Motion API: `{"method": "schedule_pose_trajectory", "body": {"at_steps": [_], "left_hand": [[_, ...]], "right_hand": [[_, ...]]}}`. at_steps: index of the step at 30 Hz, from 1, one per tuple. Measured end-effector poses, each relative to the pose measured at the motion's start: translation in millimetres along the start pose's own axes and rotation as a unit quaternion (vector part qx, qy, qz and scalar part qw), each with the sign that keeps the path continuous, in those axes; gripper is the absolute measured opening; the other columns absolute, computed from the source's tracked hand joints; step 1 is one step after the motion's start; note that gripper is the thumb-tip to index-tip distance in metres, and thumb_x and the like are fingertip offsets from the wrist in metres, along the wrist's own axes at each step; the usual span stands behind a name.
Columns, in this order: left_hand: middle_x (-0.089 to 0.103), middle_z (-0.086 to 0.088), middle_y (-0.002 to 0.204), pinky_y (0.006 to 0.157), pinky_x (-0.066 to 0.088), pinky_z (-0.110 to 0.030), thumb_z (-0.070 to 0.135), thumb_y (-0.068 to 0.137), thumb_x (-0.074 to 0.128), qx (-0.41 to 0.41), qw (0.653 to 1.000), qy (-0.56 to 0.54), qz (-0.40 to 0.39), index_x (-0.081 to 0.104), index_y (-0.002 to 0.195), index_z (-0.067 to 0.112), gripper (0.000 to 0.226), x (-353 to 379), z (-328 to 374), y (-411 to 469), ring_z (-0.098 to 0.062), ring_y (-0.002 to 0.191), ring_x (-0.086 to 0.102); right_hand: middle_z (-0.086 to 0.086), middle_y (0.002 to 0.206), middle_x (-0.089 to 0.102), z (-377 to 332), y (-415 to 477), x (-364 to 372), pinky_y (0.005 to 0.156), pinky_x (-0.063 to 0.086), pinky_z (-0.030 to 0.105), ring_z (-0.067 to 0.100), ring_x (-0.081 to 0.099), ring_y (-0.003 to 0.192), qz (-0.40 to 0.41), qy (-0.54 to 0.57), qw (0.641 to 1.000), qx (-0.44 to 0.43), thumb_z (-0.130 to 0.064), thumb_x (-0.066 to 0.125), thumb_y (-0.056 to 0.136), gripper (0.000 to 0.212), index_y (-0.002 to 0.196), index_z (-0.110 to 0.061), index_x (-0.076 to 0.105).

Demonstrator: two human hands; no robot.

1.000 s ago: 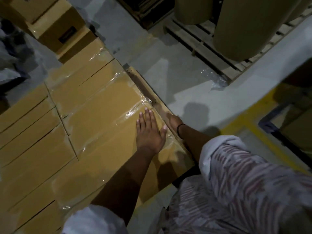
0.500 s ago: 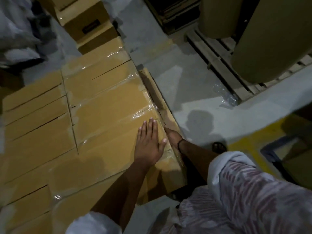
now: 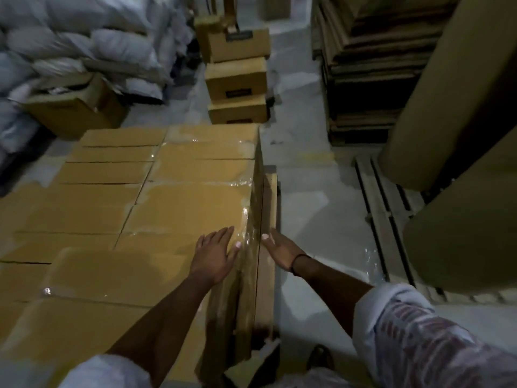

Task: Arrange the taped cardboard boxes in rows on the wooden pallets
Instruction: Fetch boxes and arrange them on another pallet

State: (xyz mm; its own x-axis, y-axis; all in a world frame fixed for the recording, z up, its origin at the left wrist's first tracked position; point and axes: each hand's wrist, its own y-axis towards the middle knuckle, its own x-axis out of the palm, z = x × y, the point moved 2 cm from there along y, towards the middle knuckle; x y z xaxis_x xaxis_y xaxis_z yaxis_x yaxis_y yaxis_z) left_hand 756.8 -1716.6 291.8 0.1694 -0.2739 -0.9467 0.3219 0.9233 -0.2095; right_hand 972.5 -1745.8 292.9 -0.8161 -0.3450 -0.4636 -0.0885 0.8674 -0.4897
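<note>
Several taped cardboard boxes (image 3: 179, 208) lie in tight rows, their flat tops shiny with clear tape. A strip of the wooden pallet (image 3: 270, 203) shows under their right edge. My left hand (image 3: 215, 254) lies flat on top of the nearest right-hand box (image 3: 134, 273), fingers straight, close to its right edge. My right hand (image 3: 281, 252) is pressed open against the right side face of that same box, thumb near the top corner, a dark band on the wrist.
Three stacked labelled boxes (image 3: 237, 79) stand beyond the rows. White sacks (image 3: 70, 46) and an open carton (image 3: 75, 107) fill the far left. Flattened cardboard (image 3: 369, 65) is piled at the far right. Big brown rolls (image 3: 461, 169) stand on another pallet (image 3: 380, 208).
The view has tilted up and turned, showing more of the room. My left hand slid toward the box's right edge. My right hand stays against the side face.
</note>
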Motion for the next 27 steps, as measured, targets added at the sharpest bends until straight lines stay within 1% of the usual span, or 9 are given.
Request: {"method": "schedule_pose_trajectory", "body": {"at_steps": [4,8,11,12,15,18,21,24,27], "left_hand": [[0.050,-0.001,0.154,0.118,0.028,-0.045,0.066,0.098,0.016,-0.031,0.997,-0.064,0.035,0.041,0.155,0.027,0.074,-9.5,20.7,17.5,-0.024,0.141,0.046],[0.061,-0.001,0.143,0.109,0.037,-0.040,0.062,0.099,0.024,-0.048,0.990,-0.126,0.050,0.053,0.148,0.023,0.069,-6.5,49.3,41.3,-0.024,0.131,0.057],[0.069,-0.001,0.131,0.101,0.049,-0.038,0.068,0.099,0.025,-0.033,0.983,-0.169,0.062,0.060,0.141,0.023,0.070,-1.7,64.3,66.1,-0.023,0.119,0.065],[0.069,-0.001,0.130,0.099,0.050,-0.037,0.068,0.099,0.025,-0.031,0.983,-0.169,0.059,0.061,0.140,0.024,0.070,-0.8,67.3,76.4,-0.023,0.117,0.065],[0.067,0.000,0.136,0.102,0.049,-0.038,0.062,0.099,0.029,-0.048,0.981,-0.181,0.052,0.059,0.142,0.023,0.066,-6.2,75.3,112.5,-0.022,0.122,0.063],[0.066,0.000,0.137,0.102,0.050,-0.038,0.062,0.099,0.030,-0.051,0.976,-0.202,0.060,0.060,0.142,0.023,0.065,-9.8,79.1,161.0,-0.021,0.123,0.063],[0.067,0.003,0.135,0.099,0.052,-0.037,0.060,0.102,0.037,-0.056,0.972,-0.222,0.059,0.060,0.141,0.028,0.055,-12.1,74.0,222.8,-0.019,0.120,0.064],[0.070,0.005,0.127,0.092,0.055,-0.037,0.065,0.099,0.033,-0.062,0.971,-0.226,0.052,0.061,0.136,0.031,0.058,-17.8,63.9,296.5,-0.019,0.112,0.067],[0.070,0.005,0.127,0.094,0.056,-0.038,0.068,0.096,0.034,-0.068,0.964,-0.254,0.047,0.062,0.136,0.030,0.062,-31.8,59.7,361.6,-0.018,0.112,0.068]], "right_hand": [[0.006,0.169,0.017,8.4,9.3,-63.4,0.125,0.018,0.042,0.024,0.020,0.154,0.022,-0.055,0.998,-0.013,-0.071,0.022,0.099,0.084,0.163,-0.018,0.009],[0.007,0.168,0.020,11.8,23.3,-105.5,0.124,0.019,0.046,0.027,0.023,0.153,0.037,-0.139,0.988,-0.048,-0.070,0.022,0.100,0.083,0.163,-0.018,0.008],[0.006,0.168,0.021,13.7,40.7,-125.6,0.123,0.021,0.045,0.028,0.025,0.151,0.060,-0.155,0.985,-0.052,-0.072,0.020,0.099,0.084,0.163,-0.019,0.008],[0.005,0.168,0.022,12.9,46.7,-131.2,0.123,0.021,0.045,0.028,0.025,0.151,0.066,-0.153,0.984,-0.054,-0.072,0.020,0.099,0.083,0.163,-0.020,0.009],[0.005,0.167,0.024,5.3,70.7,-155.3,0.123,0.018,0.046,0.027,0.024,0.151,0.066,-0.190,0.977,-0.078,-0.070,0.022,0.100,0.081,0.162,-0.020,0.011],[0.006,0.163,0.032,-3.0,107.4,-190.7,0.121,0.022,0.043,0.027,0.030,0.148,0.077,-0.218,0.966,-0.116,-0.064,0.028,0.103,0.074,0.161,-0.020,0.019],[0.005,0.164,0.031,-5.9,167.6,-227.4,0.121,0.021,0.039,0.024,0.029,0.149,0.087,-0.203,0.968,-0.117,-0.061,0.033,0.103,0.071,0.161,-0.021,0.020],[0.004,0.166,0.026,-12.3,239.2,-263.8,0.124,0.018,0.040,0.022,0.025,0.151,0.097,-0.216,0.965,-0.113,-0.063,0.033,0.103,0.075,0.162,-0.021,0.016],[0.003,0.165,0.028,-28.4,295.6,-300.8,0.123,0.022,0.041,0.022,0.027,0.151,0.101,-0.210,0.967,-0.105,-0.066,0.034,0.101,0.077,0.162,-0.021,0.020]]}}
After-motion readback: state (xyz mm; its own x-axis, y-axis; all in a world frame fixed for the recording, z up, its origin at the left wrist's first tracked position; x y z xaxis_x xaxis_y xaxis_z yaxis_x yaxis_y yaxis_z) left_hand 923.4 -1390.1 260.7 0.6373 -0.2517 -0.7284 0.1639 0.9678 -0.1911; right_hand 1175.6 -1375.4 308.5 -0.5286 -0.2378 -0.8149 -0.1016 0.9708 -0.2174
